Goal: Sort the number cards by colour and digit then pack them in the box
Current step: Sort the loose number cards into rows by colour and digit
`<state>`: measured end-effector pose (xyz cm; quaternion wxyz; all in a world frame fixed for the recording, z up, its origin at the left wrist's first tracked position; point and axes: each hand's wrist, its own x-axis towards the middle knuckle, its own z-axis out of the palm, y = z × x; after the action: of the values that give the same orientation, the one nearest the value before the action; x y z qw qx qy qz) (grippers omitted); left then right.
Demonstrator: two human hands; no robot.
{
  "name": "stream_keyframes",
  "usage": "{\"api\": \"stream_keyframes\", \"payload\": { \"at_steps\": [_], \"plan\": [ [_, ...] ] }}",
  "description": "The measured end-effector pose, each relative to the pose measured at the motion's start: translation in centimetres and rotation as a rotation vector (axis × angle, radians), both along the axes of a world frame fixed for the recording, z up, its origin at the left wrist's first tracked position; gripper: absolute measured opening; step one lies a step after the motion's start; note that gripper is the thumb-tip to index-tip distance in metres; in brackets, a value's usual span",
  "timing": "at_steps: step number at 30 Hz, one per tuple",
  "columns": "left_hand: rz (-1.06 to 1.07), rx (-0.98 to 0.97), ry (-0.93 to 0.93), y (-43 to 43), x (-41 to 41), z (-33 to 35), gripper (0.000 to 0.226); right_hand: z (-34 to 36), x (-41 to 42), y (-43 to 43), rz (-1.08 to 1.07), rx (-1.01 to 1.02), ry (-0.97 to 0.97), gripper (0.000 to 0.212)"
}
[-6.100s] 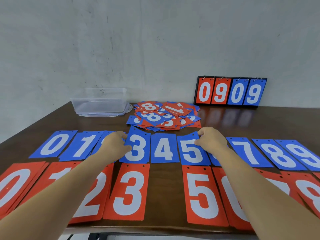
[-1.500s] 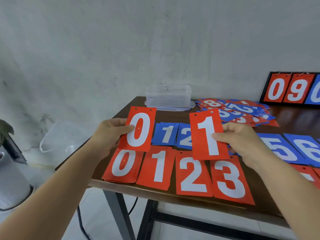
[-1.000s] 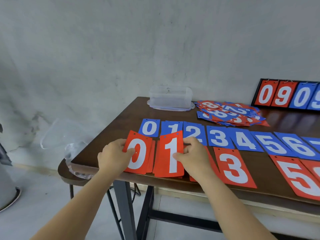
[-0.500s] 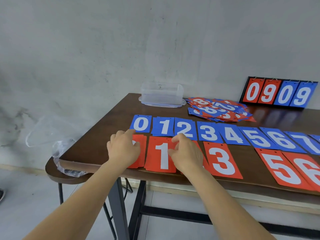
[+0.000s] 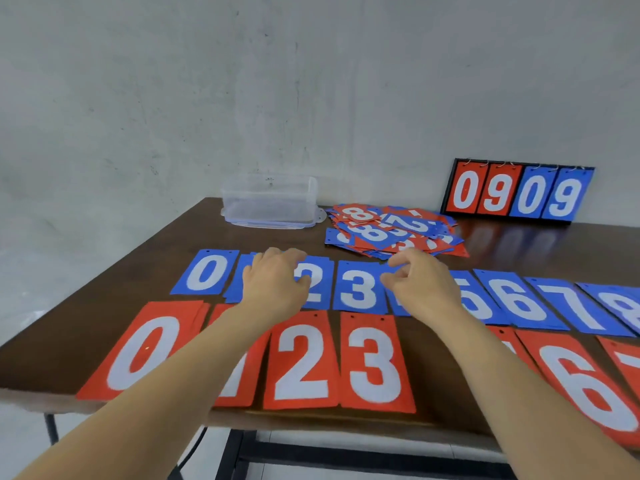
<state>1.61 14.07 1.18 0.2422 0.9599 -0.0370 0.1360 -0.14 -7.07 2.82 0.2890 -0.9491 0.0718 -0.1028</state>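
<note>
table: dark brown wooden table (image 5: pixel 104 306), blue and red number cards (image 5: pixel 358 289) in rows, clear plastic box (image 5: pixel 270 202) at back.
room: grey plaster wall (image 5: pixel 311 98).
hands: your left hand (image 5: pixel 273 285) and right hand (image 5: pixel 424 289), loosely curled over the blue row, holding nothing.

This looks like a bare, plain workroom. A rough grey plastered wall (image 5: pixel 311 98), stained and scuffed, rises behind a dark wooden worktop (image 5: pixel 104 306) that stands on a black metal frame (image 5: pixel 235 455) over a pale floor (image 5: pixel 24 431). A flip scoreboard (image 5: pixel 519 192) stands against the wall.
</note>
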Motion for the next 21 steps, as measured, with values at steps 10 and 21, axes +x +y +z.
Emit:
{"api": "stream_keyframes", "payload": {
  "at_steps": [10, 21],
  "plan": [
    [0.064, 0.064, 0.038, -8.4, 9.2, 0.5, 0.041, -0.2, 12.2, -16.2, -0.113, -0.004, 0.072, 0.018],
    [0.076, 0.092, 0.092, -12.6, 13.8, -1.1, 0.040, -3.3, 24.4, -19.4, -0.020, 0.019, 0.094, 0.079]
  ]
}}
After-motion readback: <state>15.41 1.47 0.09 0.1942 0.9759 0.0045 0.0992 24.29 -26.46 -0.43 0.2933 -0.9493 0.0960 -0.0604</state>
